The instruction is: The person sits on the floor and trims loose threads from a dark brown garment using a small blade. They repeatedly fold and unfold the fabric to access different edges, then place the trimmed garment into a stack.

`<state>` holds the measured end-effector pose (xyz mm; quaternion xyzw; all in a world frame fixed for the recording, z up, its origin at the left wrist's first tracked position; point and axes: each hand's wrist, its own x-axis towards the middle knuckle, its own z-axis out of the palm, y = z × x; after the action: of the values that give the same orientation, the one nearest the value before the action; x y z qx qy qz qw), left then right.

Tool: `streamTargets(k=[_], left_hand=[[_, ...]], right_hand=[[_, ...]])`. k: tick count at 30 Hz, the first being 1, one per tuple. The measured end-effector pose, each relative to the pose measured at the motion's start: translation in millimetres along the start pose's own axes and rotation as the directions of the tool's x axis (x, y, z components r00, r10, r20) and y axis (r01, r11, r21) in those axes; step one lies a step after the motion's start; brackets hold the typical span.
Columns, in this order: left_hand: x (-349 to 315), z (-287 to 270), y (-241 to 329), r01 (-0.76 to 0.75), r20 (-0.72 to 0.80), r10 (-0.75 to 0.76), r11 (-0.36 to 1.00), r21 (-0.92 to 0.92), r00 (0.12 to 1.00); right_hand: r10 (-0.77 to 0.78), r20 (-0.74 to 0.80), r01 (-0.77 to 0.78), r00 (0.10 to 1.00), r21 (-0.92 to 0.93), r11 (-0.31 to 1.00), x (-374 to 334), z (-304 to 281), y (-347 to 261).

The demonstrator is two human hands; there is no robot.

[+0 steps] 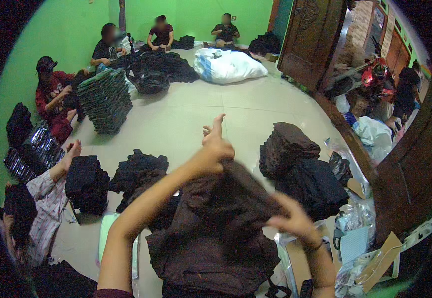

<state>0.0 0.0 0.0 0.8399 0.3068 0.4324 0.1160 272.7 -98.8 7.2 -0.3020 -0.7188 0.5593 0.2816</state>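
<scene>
The left hand [220,153] is closed on the upper edge of a dark brown garment [203,228], which is stretched slantwise between both hands and spreads over the person's lap. The right hand [293,218] is at the garment's right edge, fingers curled; it is blurred, so I cannot tell for sure whether it grips the cloth or only touches it. A bare foot [218,126] shows just beyond the left hand. To the right, a brown clothes stack [289,146] sits against a pile of black clothes [315,188], with cardboard [382,260] and clear plastic nearer the person. To the left are a dark clothes heap [139,171] and, beside it, a squared black stack [87,184]. Farther off on the tiled floor [206,102] lie a tall stack of plastic-wrapped packs [105,102] and a bulging white sack [231,65], with several people seated along the green walls [196,20].
</scene>
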Motion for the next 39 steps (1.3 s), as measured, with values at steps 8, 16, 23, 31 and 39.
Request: streamTargets(k=[8,16,23,31,39], left_hand=[[10,-98,79,0.339,0.180,-0.289,0.828,-0.446,0.940],[-3,-125,107,0.296,0.417,-0.249,0.954,-0.049,0.874],[-17,-133,115,0.099,0.314,-0.126,0.990,0.102,0.941],[-17,-58,134,-0.194,-0.088,0.237,0.920,0.341,0.967],[7,-32,149,0.174,0.204,-0.084,0.861,-0.477,0.975]], right_hand=[[-0.507,-0.462,0.219,0.727,-0.544,0.810,54,-74,-88],[-0.787,-0.142,0.188,0.601,-0.931,0.312,59,-71,-111],[-0.644,-0.043,0.501,0.764,-0.590,0.633,63,-66,-135],[-0.477,-0.187,0.463,0.859,-0.115,0.879,61,-28,-141],[-0.336,0.076,0.344,0.939,-0.203,0.917,59,-13,-145]])
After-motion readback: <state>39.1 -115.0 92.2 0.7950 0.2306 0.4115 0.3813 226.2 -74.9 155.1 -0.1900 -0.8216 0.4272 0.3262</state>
